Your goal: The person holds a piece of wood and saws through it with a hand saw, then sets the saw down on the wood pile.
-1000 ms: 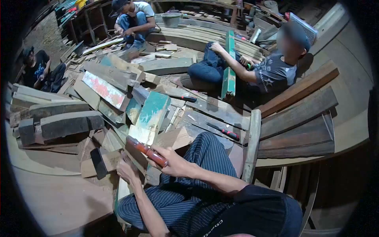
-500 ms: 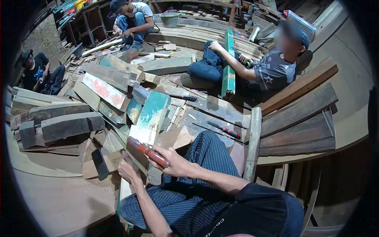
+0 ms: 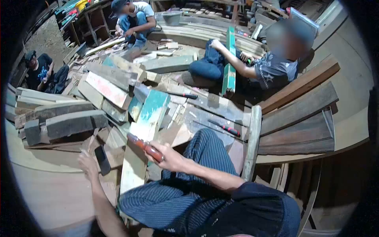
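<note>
**Cluttered workshop: red-brown tool in right hand, by the green-painted board**

Landmark = green-painted board [image 3: 153, 108], sloping down towards the wearer.

Light sheet [image 3: 51, 189]: low and left of the landmark. Offcut pile [image 3: 75, 123]: left of it, long dark blocks among mixed timber. Dark planks [image 3: 296, 132]: right of it, well apart.

Co-worker [image 3: 276, 77]: beyond the landmark, to its right, seated, one hand on an upright green beam [image 3: 229, 73]. Second person [image 3: 139, 21] crouches farther off; third person [image 3: 41, 71] sits far left.

Pale board [image 3: 132, 170]: just below the landmark, running towards the striped trousers [image 3: 158, 201]. Round pole [image 3: 252, 142]: right of it. Two red-and-black tools right of it too, near one [image 3: 229, 128], far one [image 3: 187, 95].

Black slab [image 3: 102, 160]: lower left of the landmark, phone-like, can't confirm.

Red-brown tool [image 3: 136, 141]: over the landmark's lower end; contact unclear. Right hand [image 3: 167, 157] is closed around its handle. Left hand [image 3: 89, 162] is beside the black slab, fingers loosely apart, nothing seen in them.

Handling, my read: firm right grip, wrist straight, working end aimed away from the knees. One hand alone steadies nothing; the board wants support before any force. Left fingers best off the tool's line.
</note>
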Demonstrator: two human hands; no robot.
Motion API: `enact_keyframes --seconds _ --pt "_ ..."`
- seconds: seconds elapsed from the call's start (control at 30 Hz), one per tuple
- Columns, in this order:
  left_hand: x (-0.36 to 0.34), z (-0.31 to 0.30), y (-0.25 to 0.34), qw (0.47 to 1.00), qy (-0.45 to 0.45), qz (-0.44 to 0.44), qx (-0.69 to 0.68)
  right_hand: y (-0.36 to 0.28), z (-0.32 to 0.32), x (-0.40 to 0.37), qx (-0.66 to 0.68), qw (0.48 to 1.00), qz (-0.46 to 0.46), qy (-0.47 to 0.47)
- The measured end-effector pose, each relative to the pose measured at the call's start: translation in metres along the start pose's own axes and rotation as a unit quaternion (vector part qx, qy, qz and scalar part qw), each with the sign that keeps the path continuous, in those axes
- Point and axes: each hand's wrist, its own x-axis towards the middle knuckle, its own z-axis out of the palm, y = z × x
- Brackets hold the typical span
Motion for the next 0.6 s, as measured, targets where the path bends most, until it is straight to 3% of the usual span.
enact_keyframes --seconds 0.03,0.07,0.17,0.2,0.3,0.4,0.5,0.53,0.6 --pt "-0.020 0.035 -0.037 0.996 -0.032 0.060 0.063 0.003 0.002 -0.001 0.003 1.000 0.018 -0.007" --pt "-0.010 -0.003 -0.011 0.983 -0.171 -0.018 0.065 0.000 0.008 -0.004 0.009 1.000 0.012 0.012" --pt "-0.025 0.016 -0.018 0.991 -0.104 0.064 -0.048 0.001 0.007 -0.005 0.010 1.000 -0.006 0.018" --pt "-0.028 -0.003 -0.005 0.973 -0.228 0.042 0.019 0.008 0.008 -0.003 0.015 1.000 0.000 0.006" --pt "-0.069 0.029 -0.012 0.960 -0.273 -0.033 -0.052 0.008 -0.001 0.001 0.015 1.000 -0.004 -0.001" --pt "-0.081 0.004 0.014 0.943 -0.325 -0.047 -0.058 0.008 0.000 0.000 0.015 1.000 -0.006 0.006" --pt "-0.091 0.003 0.014 0.967 -0.220 -0.026 -0.124 0.007 0.000 0.000 0.000 1.000 0.002 0.009" --pt "-0.091 0.016 0.003 0.969 -0.226 -0.064 -0.071 0.008 0.001 0.000 0.006 1.000 0.003 0.009" --pt "-0.099 0.020 -0.001 0.979 -0.195 -0.044 -0.031 0.007 0.002 0.001 -0.003 1.000 -0.005 0.012"
